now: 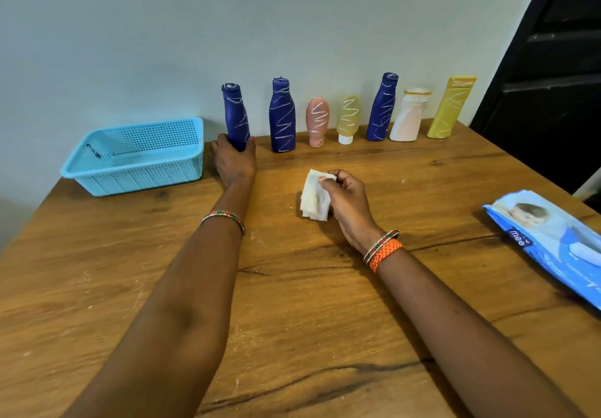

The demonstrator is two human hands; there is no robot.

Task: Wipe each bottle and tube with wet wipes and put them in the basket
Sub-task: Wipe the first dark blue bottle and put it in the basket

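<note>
At the far left of the wooden table sits a light-blue mesh basket, its long side running roughly along the wall; its inside shows only a small dark mark on the far-left wall — too small to make out.

Just right of the basket, the left hand grips the base of the first dark-blue bottle, fingers and thumb curled round it. The bottle stands cap up, its long axis tipped slightly to the left. White scribble lines cover it, as they do the rest of the row along the wall.

Next stands a second dark-blue bottle, upright. Then a pink tube and a yellowish tube, both standing on their caps, tails up. A third dark-blue bottle leans to the right, then a white bottle and a tall yellow bottle, both also tilted right.

In front of the row, mid-table, the right hand pinches a crumpled white wet wipe between thumb and fingertips; the wipe hangs down just above or on the table — which, I cannot tell.

At the right edge lies a blue wet-wipes pack, flat, cut off by the frame.
</note>
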